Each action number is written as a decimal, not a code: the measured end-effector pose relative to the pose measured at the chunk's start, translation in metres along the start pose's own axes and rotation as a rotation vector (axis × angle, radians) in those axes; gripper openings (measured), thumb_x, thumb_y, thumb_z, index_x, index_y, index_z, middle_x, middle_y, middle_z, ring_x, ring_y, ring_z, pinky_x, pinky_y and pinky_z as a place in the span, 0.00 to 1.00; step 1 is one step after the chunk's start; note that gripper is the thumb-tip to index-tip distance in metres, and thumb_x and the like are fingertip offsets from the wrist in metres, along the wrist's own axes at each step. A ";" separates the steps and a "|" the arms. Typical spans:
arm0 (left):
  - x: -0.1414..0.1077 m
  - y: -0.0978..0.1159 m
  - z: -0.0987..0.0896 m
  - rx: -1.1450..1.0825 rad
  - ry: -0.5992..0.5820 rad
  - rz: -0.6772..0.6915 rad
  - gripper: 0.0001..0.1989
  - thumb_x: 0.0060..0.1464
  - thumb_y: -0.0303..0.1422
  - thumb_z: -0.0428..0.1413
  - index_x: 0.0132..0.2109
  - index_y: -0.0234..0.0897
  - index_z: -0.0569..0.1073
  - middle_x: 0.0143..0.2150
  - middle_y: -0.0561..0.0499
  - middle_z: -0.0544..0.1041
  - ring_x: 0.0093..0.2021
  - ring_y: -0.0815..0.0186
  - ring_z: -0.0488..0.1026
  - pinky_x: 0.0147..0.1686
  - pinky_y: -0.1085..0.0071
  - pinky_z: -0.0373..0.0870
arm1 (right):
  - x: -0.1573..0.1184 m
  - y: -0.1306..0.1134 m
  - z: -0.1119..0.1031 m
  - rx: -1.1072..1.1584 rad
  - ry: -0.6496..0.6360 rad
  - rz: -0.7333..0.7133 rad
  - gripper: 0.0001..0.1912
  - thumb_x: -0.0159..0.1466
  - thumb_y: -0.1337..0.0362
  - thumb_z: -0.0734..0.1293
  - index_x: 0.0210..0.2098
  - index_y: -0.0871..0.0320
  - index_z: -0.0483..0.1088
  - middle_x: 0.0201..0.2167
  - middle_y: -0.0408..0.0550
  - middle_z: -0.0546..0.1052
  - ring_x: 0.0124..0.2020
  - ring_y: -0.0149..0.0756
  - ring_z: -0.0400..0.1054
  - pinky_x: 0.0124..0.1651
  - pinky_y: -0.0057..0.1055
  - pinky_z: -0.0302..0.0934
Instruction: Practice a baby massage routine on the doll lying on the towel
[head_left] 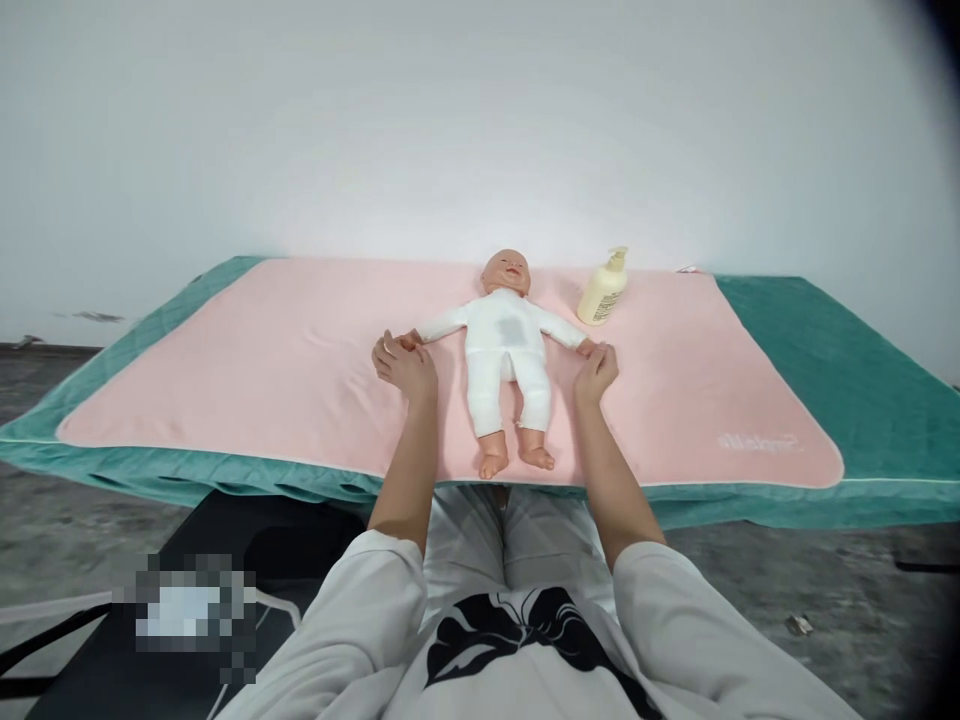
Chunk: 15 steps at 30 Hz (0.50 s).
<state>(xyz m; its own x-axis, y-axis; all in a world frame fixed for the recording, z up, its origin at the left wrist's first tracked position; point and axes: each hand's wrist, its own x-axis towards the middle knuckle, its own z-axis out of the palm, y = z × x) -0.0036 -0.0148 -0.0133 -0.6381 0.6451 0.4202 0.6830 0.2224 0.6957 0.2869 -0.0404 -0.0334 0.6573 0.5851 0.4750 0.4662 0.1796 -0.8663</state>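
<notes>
A baby doll (505, 345) with a white cloth body lies on its back on a pink mat (300, 370), arms spread and feet toward me. My left hand (406, 365) is closed around the doll's hand on the left side of the view. On the other side, my right hand (597, 372) grips the doll's other hand between thumb and fingers. Close behind my right hand stands a cream pump bottle (603, 290) with dark lettering. My fingers partly hide both of the doll's hands.
Under the mat is a bed with a green cover (840, 370), set against a pale wall (480, 120). A black surface (300, 545) with a blurred-out item and a white cable is below at the left. A small scrap (799, 625) lies on the grey floor at right.
</notes>
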 end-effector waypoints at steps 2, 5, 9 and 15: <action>0.002 -0.001 -0.002 0.118 -0.080 -0.073 0.37 0.60 0.37 0.54 0.71 0.27 0.51 0.71 0.31 0.55 0.73 0.47 0.47 0.70 0.50 0.47 | 0.000 0.002 -0.008 -0.120 0.126 0.005 0.21 0.71 0.53 0.47 0.35 0.56 0.64 0.37 0.52 0.73 0.43 0.42 0.68 0.55 0.46 0.61; 0.009 -0.002 0.001 0.238 -0.185 -0.118 0.44 0.59 0.43 0.55 0.72 0.22 0.46 0.74 0.28 0.47 0.75 0.45 0.39 0.70 0.44 0.39 | 0.001 0.005 -0.014 -0.357 0.208 0.121 0.22 0.70 0.55 0.51 0.54 0.62 0.64 0.57 0.65 0.68 0.62 0.51 0.60 0.65 0.53 0.53; 0.015 -0.003 0.006 0.263 -0.246 -0.118 0.45 0.56 0.46 0.58 0.69 0.18 0.54 0.73 0.23 0.47 0.75 0.41 0.35 0.68 0.39 0.31 | 0.005 0.012 -0.012 -0.513 0.034 0.257 0.34 0.69 0.53 0.53 0.61 0.79 0.58 0.66 0.79 0.57 0.72 0.60 0.42 0.71 0.59 0.37; 0.014 -0.012 0.009 0.067 -0.257 -0.028 0.35 0.59 0.44 0.55 0.66 0.23 0.61 0.70 0.24 0.55 0.74 0.42 0.41 0.69 0.40 0.32 | 0.007 0.017 -0.001 -0.444 0.067 0.187 0.28 0.68 0.50 0.56 0.55 0.67 0.68 0.54 0.70 0.73 0.66 0.60 0.56 0.67 0.64 0.43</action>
<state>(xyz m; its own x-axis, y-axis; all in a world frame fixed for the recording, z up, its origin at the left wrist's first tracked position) -0.0171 -0.0016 -0.0208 -0.5516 0.8007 0.2337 0.6940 0.2851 0.6611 0.2997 -0.0337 -0.0446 0.7839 0.5202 0.3390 0.5343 -0.2869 -0.7951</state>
